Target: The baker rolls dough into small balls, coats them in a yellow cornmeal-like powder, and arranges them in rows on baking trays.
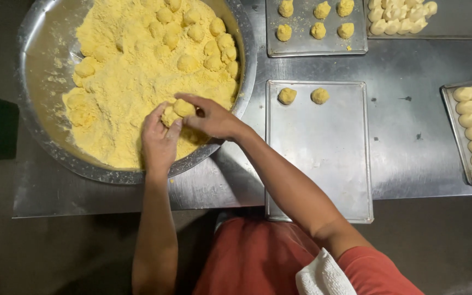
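Head view: both hands' fingers (166,117) clamp a crumb-coated dough ball (178,109), its underside hidden.

Yellow dough ball (183,107) between both hands' fingers (166,117)

Above the steel table (400,136), the big bowl (34,82) and two upper trays (323,50) (465,27) are cut by the top edge, the pale-roll tray (454,136) by the right, while fingers hide part of the dough ball (181,108).
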